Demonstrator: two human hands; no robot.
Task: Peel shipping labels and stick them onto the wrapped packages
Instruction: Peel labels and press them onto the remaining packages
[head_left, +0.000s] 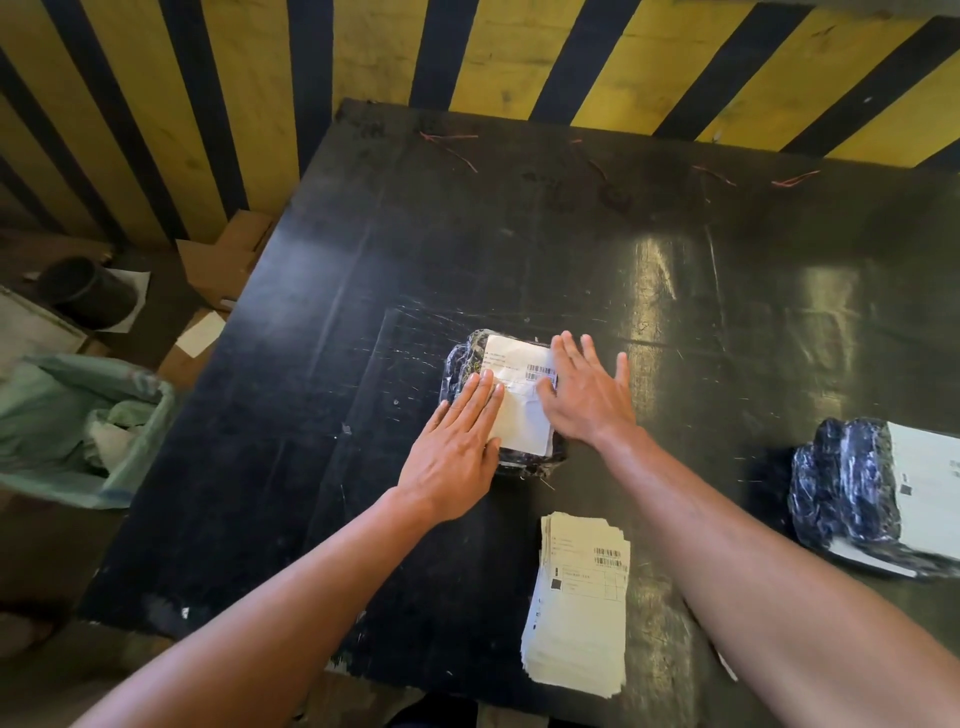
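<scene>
Nearest to us, a stack of unpeeled shipping labels (576, 603) lies on the black tabletop (322, 291), close to its near edge and between the two forearms. Beyond it, at mid-table, sits a wrapped package (457, 364), a small dark bundle in glossy plastic film, with a white label (519, 410) lying on its top face.

We see both hands flat on it. Our left hand (454, 447) lies with straight, closed fingers (480, 395) over the label's left edge and the wrap beside it. Our right hand (584, 395) is spread wide, palm down, its fingers (569, 353) covering the label's right edge near the barcode and reaching past the package onto the tabletop. Neither hand grips anything; both press.

We judge the package light and somewhat soft, its film slick and wrinkled, so the label may crease; a fold already shows across its middle. Smoothing from the centre outward seems the sound approach, and lifting would best be done by the package's sides rather than by the paper. The label itself looks thin and limp, best taken at a corner.

At the right edge rests a second wrapped package (852, 493), already bearing a label. Left of the table stands a bin lined with a green bag (78, 415).
</scene>
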